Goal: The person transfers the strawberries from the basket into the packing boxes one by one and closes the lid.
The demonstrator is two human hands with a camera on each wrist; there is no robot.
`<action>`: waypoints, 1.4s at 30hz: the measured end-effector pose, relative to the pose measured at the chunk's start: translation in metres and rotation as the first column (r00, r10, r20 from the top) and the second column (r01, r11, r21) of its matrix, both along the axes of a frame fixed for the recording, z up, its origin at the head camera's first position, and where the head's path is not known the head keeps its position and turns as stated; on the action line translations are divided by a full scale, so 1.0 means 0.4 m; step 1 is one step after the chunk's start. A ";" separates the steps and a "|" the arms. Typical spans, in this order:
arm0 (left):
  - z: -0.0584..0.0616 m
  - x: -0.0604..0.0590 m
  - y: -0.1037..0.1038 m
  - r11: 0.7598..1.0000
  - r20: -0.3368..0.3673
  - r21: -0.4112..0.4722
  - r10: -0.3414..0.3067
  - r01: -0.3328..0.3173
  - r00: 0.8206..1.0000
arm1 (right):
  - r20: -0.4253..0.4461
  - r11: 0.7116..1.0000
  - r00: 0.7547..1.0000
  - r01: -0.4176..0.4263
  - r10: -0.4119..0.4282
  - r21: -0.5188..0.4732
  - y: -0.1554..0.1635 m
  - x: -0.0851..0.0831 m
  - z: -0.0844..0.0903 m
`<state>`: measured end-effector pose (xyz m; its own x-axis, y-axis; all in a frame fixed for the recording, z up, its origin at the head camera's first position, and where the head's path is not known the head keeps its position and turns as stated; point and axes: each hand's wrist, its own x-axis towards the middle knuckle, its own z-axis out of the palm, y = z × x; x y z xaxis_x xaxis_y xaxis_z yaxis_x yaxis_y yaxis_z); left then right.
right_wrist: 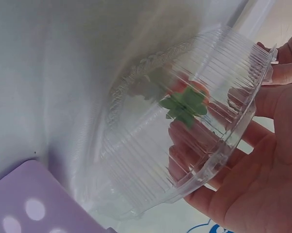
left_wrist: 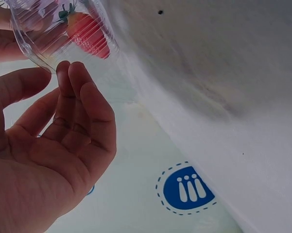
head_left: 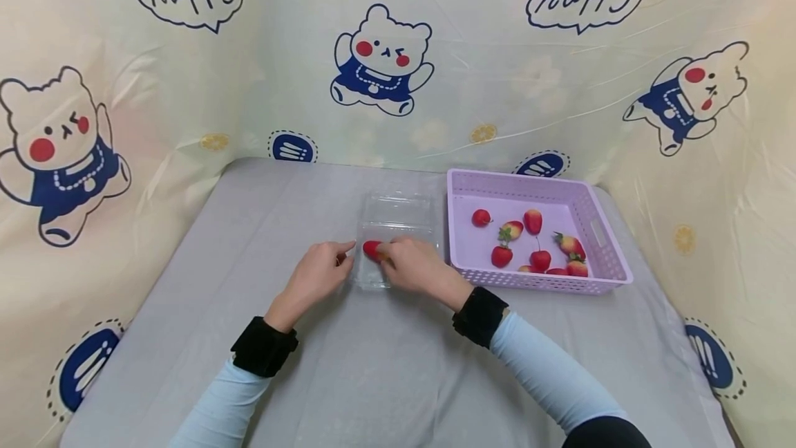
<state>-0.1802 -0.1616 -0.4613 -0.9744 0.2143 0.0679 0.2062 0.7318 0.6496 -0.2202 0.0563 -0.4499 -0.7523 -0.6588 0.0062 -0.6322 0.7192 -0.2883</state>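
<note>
A clear plastic clamshell box (head_left: 398, 211) lies on the cloth with its lid folded back. One red strawberry (head_left: 371, 249) rests inside; its green leaves (right_wrist: 184, 106) show through the ribbed wall in the right wrist view. My left hand (head_left: 318, 274) is at the box's left edge, pinching the rim between thumb and fingertips (left_wrist: 63, 70). Over the box, my right hand (head_left: 415, 265) reaches in with loosely bent fingers. Its fingertips are by the strawberry's leafy end, and the left wrist view shows them a little apart from the fruit.
To the right of the box stands a purple basket (head_left: 522, 182) holding several strawberries (head_left: 533, 222) and cherries (head_left: 481, 218). A grey cloth (head_left: 373, 365) covers the table. A printed curtain (head_left: 472, 54) hangs behind and at both sides.
</note>
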 end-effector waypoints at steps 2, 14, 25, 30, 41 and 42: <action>0.001 -0.001 0.001 1.000 -0.002 -0.001 0.000 0.000 1.000 | 0.000 1.000 1.000 -0.002 0.002 -0.003 -0.001 -0.002 0.001; 0.000 0.000 0.004 1.000 0.006 -0.004 0.003 -0.003 1.000 | 0.000 1.000 1.000 -0.018 0.018 -0.018 0.000 -0.003 0.011; 0.003 -0.004 0.005 1.000 0.023 -0.018 0.005 -0.004 1.000 | -0.036 0.999 0.999 0.019 -0.020 -0.048 0.027 -0.013 0.051; 0.001 -0.004 0.003 1.000 0.031 -0.021 -0.010 0.011 0.999 | -0.030 0.996 0.998 0.045 -0.048 -0.078 0.059 -0.016 0.084; -0.008 0.003 0.001 1.000 0.034 -0.003 -0.022 0.022 0.999 | 0.019 0.973 0.992 0.125 -0.123 -0.192 0.160 -0.019 0.112; -0.007 0.003 0.001 1.000 0.033 -0.004 -0.020 0.020 0.999 | 0.016 0.971 0.991 0.137 -0.137 -0.198 0.171 -0.019 0.115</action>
